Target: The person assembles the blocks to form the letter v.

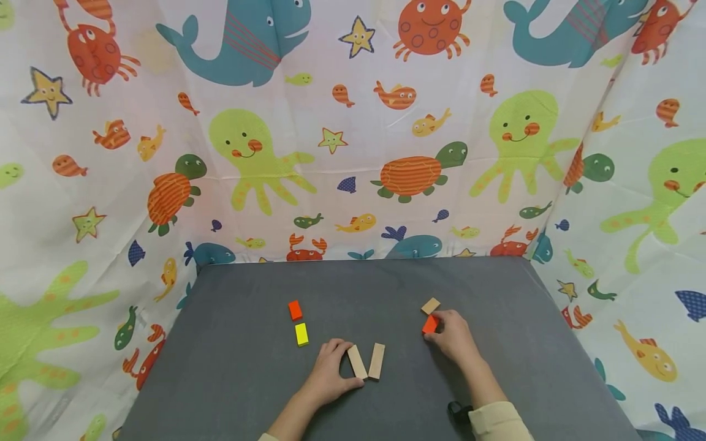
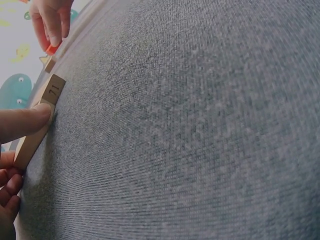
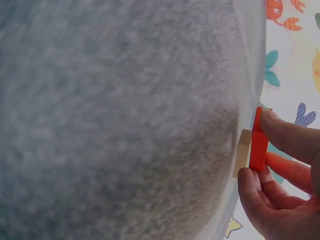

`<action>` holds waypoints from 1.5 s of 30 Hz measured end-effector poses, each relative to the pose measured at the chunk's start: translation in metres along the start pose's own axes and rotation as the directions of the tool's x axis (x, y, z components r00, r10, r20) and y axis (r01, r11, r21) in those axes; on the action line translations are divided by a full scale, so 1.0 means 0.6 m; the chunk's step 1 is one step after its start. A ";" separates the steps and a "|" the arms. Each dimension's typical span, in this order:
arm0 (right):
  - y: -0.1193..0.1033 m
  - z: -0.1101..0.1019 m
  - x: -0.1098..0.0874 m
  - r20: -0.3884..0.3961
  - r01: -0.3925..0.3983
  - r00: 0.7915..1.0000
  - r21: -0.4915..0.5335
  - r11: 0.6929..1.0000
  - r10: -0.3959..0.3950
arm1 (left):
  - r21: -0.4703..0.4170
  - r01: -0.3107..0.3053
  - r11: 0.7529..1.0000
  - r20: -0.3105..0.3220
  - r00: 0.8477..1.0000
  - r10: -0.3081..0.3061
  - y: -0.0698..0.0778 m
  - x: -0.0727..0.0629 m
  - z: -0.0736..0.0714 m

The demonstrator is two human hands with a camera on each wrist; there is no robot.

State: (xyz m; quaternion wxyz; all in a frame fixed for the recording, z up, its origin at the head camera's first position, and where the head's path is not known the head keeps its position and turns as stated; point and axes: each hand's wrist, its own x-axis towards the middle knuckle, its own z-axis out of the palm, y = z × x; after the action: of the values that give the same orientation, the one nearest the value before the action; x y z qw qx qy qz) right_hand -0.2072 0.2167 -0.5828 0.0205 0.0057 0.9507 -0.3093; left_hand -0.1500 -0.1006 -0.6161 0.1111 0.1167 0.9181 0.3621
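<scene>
In the head view my left hand [image 1: 328,378] pinches a plain wooden block [image 1: 357,362] lengthwise, thumb at its near end and fingers at its far end. Beside it lies a second wooden block [image 1: 377,361]; the two nearly meet at their near ends and spread apart at the far ends. The left wrist view shows "71" printed on the end of that second block [image 2: 53,89]. My right hand [image 1: 455,337] pinches an orange-red block [image 1: 430,324] between thumb and fingers. Just beyond it sits a shorter-looking wooden block [image 1: 430,306].
Another orange-red block [image 1: 295,310] and a yellow block [image 1: 301,334] lie left of centre on the grey tabletop [image 1: 248,392]. A black strap-like item [image 1: 459,411] is by the right sleeve. A curtain printed with sea animals [image 1: 353,122] stands behind and along both sides.
</scene>
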 end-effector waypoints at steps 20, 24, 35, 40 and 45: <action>-0.034 0.003 0.001 -0.031 0.068 0.997 0.047 0.997 -0.066 | 0.001 0.001 1.000 0.008 1.000 -0.001 -0.001 0.001 -0.001; -0.039 0.008 0.000 -0.041 0.068 0.997 0.051 0.996 -0.066 | -0.002 0.004 1.000 0.012 1.000 -0.004 -0.002 0.002 0.000; -0.056 0.014 -0.005 -0.023 0.053 0.998 0.064 0.997 -0.052 | -0.002 0.018 1.000 0.017 1.000 -0.018 0.006 0.003 -0.001; -0.063 0.021 -0.005 0.006 0.040 0.999 0.064 0.997 -0.041 | -0.009 0.025 1.000 0.021 0.999 -0.025 0.005 0.002 0.000; -0.072 0.025 -0.003 0.015 0.052 0.998 0.073 0.996 -0.053 | -0.014 0.026 1.000 0.013 1.000 -0.026 0.004 0.002 0.001</action>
State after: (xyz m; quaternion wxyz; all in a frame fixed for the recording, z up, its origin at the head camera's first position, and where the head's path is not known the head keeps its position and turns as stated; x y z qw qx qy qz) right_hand -0.2059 0.1730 -0.5696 0.0203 -0.0213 0.9384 -0.3442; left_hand -0.1509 -0.0983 -0.6152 0.1225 0.1065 0.9162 0.3663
